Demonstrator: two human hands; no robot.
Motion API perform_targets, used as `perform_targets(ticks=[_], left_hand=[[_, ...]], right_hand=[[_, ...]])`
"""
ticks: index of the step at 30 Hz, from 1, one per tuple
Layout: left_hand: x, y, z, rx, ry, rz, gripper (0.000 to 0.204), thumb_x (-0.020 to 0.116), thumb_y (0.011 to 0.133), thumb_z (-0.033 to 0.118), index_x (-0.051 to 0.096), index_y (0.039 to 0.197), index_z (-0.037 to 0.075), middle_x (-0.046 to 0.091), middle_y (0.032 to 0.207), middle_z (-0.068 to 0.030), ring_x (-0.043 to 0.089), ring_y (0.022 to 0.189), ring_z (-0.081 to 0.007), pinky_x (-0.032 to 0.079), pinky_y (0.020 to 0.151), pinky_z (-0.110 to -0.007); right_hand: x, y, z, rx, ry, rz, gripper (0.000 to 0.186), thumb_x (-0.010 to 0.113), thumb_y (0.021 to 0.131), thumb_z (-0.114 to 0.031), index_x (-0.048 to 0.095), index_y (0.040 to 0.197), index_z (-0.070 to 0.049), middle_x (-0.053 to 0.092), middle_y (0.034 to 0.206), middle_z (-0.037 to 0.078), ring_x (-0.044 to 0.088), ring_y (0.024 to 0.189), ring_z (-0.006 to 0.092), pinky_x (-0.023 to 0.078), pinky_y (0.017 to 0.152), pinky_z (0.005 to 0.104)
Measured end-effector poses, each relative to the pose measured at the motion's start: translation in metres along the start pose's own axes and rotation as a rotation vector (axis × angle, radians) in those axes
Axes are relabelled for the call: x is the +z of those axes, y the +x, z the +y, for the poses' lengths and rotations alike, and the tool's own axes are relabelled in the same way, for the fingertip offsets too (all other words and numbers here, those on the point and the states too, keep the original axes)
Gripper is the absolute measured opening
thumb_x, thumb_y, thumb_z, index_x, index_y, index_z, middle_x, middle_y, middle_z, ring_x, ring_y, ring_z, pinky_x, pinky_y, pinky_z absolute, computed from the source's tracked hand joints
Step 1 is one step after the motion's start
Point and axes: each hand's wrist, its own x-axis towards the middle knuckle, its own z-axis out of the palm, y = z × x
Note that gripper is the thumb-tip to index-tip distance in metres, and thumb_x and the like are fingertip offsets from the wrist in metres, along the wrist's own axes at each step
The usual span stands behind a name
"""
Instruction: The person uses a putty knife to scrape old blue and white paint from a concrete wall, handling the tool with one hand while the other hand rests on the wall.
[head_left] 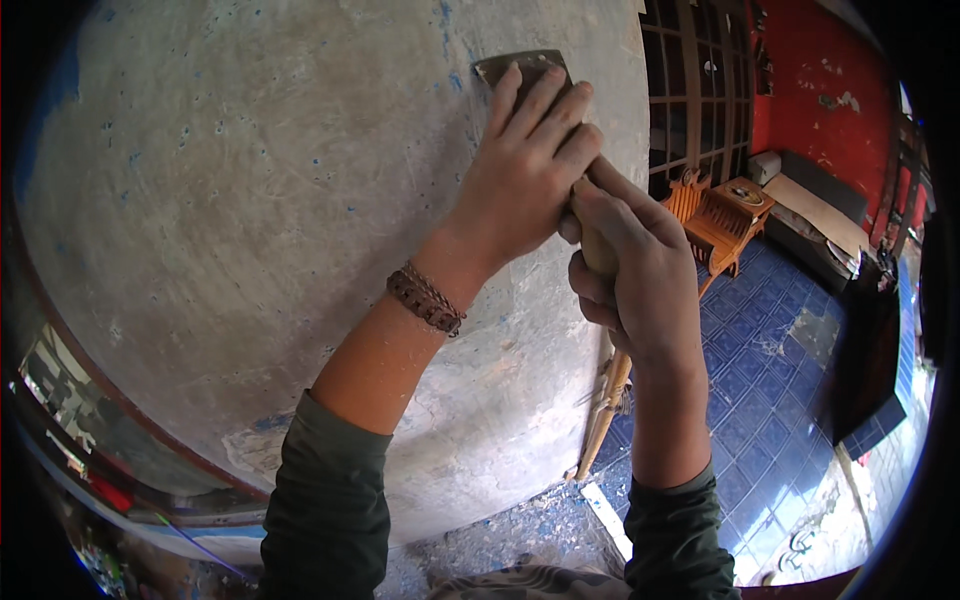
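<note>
A putty scraper with a wide dark blade (528, 62) and a light, wood-coloured handle (597, 250) is held against the worn wall (300, 190), blade edge up. My right hand (648, 275) is closed round the handle, thumb along it. Over the blade lies my left hand (520, 170), its slightly bent fingers pressing on the metal and its thumb by the handle. A brown braided bracelet (425, 298) circles the left wrist. Small blue paint specks dot the grey wall around the blade. The left palm hides the blade's lower part.
Right of the wall corner, blue floor tiles (755, 340) stretch to a wooden chair (715, 235) and a sofa (820, 215). Bamboo poles (603, 420) lean by the corner. Paint flakes (500, 535) litter the ground below. A brown-framed window (130, 405) borders the wall at left.
</note>
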Motion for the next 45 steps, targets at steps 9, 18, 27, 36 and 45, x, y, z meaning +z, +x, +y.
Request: perform_targets(ticks=[9, 18, 27, 36, 45], left_hand=[[-0.006, 0.003, -0.005, -0.001, 0.023, -0.022, 0.027, 0.061, 0.075, 0.013, 0.056, 0.1, 0.006, 0.053, 0.133, -0.0135, 0.044, 0.129, -0.0355, 0.026, 0.11, -0.054], [-0.016, 0.014, -0.02, 0.022, 0.047, -0.005, 0.023, 0.06, 0.076, 0.011, 0.056, 0.098, 0.006, 0.055, 0.131, -0.0129, 0.044, 0.129, -0.0353, 0.027, 0.11, -0.054], [-0.017, 0.012, -0.024, 0.017, 0.079, -0.026, 0.021, 0.06, 0.076, 0.011, 0.057, 0.096, 0.006, 0.053, 0.133, -0.0121, 0.044, 0.129, -0.0351, 0.026, 0.109, -0.055], [-0.015, 0.003, -0.022, 0.058, 0.086, -0.087, 0.026, 0.066, 0.071, 0.008, 0.056, 0.095, 0.005, 0.051, 0.135, -0.0112, 0.04, 0.132, -0.0345, 0.022, 0.112, -0.057], [-0.03, -0.016, -0.007, 0.018, 0.142, -0.174, 0.018, 0.064, 0.076, 0.013, 0.057, 0.091, 0.006, 0.048, 0.139, -0.0111, 0.034, 0.137, -0.0321, 0.016, 0.113, -0.061]], right_hand=[[0.008, 0.003, 0.001, -0.028, 0.005, 0.044, 0.044, 0.05, 0.094, -0.014, 0.047, 0.137, -0.004, 0.053, 0.076, 0.002, 0.038, 0.042, 0.0026, 0.023, 0.031, 0.0166], [0.019, 0.014, -0.006, -0.057, 0.056, 0.013, 0.044, 0.052, 0.093, -0.015, 0.048, 0.135, -0.002, 0.055, 0.075, 0.003, 0.04, 0.042, 0.0036, 0.025, 0.03, 0.0174], [0.018, 0.02, 0.001, -0.067, 0.072, -0.011, 0.043, 0.051, 0.094, -0.015, 0.048, 0.135, -0.003, 0.054, 0.074, 0.002, 0.038, 0.04, 0.0023, 0.024, 0.03, 0.0172], [0.008, 0.022, 0.028, -0.063, 0.062, -0.044, 0.04, 0.048, 0.096, -0.021, 0.052, 0.133, -0.007, 0.051, 0.074, -0.001, 0.042, 0.044, 0.0038, 0.028, 0.033, 0.0181], [0.013, 0.005, 0.047, -0.093, 0.087, -0.042, 0.042, 0.046, 0.098, -0.02, 0.046, 0.137, -0.005, 0.051, 0.074, 0.0, 0.043, 0.043, 0.0039, 0.031, 0.034, 0.0182]])
